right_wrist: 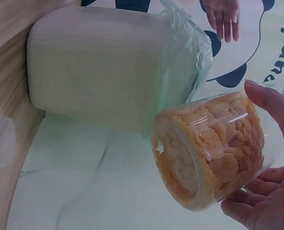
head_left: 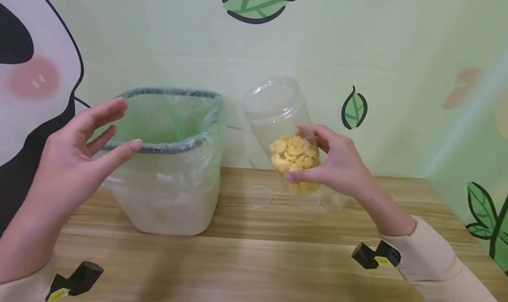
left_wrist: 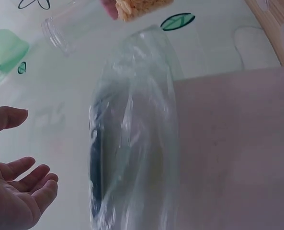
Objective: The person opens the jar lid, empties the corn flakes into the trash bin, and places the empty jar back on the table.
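My right hand (head_left: 337,161) grips a clear plastic jar (head_left: 278,112) near its bottom, thumb on the near side and fingers behind. The jar is lidless and tilts left toward the bin, held above the table. Yellow flakes (head_left: 293,154), like corn flakes, fill its lower part; the right wrist view shows the flakes (right_wrist: 223,139) through the wall and base. A white bin (head_left: 170,200) stands left of the jar, lined with a thin green plastic bag (head_left: 220,117) folded over its rim. Beside the bin's left rim my left hand (head_left: 75,156) is raised, fingers spread, holding nothing.
Several clear round lids (head_left: 259,196) lie on the wooden table (head_left: 246,266) below the jar and right of the bin. A pale green wall (head_left: 397,50) with leaf and panda drawings rises right behind the table.
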Demonstrator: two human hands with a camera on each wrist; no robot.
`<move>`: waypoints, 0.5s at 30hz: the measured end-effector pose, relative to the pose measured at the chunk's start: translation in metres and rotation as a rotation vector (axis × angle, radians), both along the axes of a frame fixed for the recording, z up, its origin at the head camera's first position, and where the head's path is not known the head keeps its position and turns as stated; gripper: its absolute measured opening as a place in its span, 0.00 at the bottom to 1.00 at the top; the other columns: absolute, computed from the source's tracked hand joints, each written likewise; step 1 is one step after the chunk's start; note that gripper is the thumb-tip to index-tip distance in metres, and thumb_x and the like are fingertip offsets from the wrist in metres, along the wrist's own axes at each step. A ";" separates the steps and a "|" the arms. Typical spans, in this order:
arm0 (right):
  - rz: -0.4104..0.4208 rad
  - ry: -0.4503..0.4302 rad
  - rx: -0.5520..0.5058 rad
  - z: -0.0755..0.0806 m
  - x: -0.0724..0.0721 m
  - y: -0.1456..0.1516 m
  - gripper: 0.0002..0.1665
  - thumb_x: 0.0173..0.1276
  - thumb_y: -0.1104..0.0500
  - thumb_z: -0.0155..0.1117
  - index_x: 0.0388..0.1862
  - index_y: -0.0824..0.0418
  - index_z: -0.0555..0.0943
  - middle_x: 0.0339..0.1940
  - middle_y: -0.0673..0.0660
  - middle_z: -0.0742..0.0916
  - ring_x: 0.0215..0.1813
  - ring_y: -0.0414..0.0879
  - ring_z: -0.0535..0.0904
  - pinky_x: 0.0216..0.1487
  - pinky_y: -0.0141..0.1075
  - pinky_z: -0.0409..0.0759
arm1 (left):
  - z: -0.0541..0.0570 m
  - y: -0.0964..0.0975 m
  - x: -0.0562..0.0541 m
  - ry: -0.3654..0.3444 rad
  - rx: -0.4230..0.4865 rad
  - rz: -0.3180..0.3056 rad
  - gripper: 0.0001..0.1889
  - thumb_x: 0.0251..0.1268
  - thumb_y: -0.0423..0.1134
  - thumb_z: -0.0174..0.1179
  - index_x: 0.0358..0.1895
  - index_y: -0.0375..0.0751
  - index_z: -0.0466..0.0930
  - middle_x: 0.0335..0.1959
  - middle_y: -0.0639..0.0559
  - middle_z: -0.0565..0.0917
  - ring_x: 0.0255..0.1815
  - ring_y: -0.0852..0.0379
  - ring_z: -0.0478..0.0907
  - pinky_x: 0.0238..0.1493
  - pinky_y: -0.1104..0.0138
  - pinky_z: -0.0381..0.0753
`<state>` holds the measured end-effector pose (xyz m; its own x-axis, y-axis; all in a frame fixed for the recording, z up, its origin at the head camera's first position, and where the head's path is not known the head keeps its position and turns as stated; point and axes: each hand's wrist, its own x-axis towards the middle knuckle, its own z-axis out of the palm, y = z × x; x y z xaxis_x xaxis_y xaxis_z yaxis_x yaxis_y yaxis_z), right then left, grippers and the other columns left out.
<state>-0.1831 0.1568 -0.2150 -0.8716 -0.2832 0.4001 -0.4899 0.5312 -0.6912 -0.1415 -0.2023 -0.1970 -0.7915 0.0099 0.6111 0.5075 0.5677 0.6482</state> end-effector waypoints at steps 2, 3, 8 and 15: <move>-0.008 -0.001 0.008 0.003 -0.002 -0.001 0.48 0.38 0.54 0.80 0.61 0.61 0.69 0.55 0.59 0.78 0.60 0.55 0.71 0.57 0.46 0.71 | -0.001 -0.010 -0.001 -0.018 0.021 0.021 0.31 0.55 0.31 0.63 0.64 0.48 0.65 0.62 0.55 0.69 0.62 0.65 0.64 0.53 0.83 0.65; -0.009 0.001 0.015 0.004 -0.003 -0.002 0.48 0.38 0.54 0.80 0.60 0.61 0.69 0.55 0.59 0.79 0.60 0.55 0.71 0.57 0.45 0.72 | -0.002 -0.014 -0.001 -0.025 0.038 0.028 0.31 0.55 0.31 0.63 0.64 0.48 0.66 0.62 0.55 0.69 0.61 0.65 0.64 0.53 0.83 0.65; -0.024 0.013 0.059 0.010 -0.009 -0.005 0.47 0.38 0.53 0.79 0.59 0.61 0.70 0.55 0.58 0.78 0.60 0.56 0.71 0.55 0.46 0.73 | -0.009 -0.036 -0.006 -0.023 0.119 0.047 0.29 0.56 0.28 0.60 0.63 0.46 0.67 0.59 0.56 0.71 0.59 0.66 0.66 0.53 0.83 0.66; -0.034 0.016 0.085 0.017 -0.017 -0.009 0.49 0.38 0.51 0.79 0.61 0.61 0.69 0.56 0.57 0.78 0.60 0.55 0.71 0.53 0.45 0.75 | -0.016 -0.053 -0.009 -0.021 0.112 0.160 0.27 0.61 0.31 0.57 0.64 0.47 0.65 0.57 0.60 0.71 0.58 0.67 0.64 0.56 0.83 0.62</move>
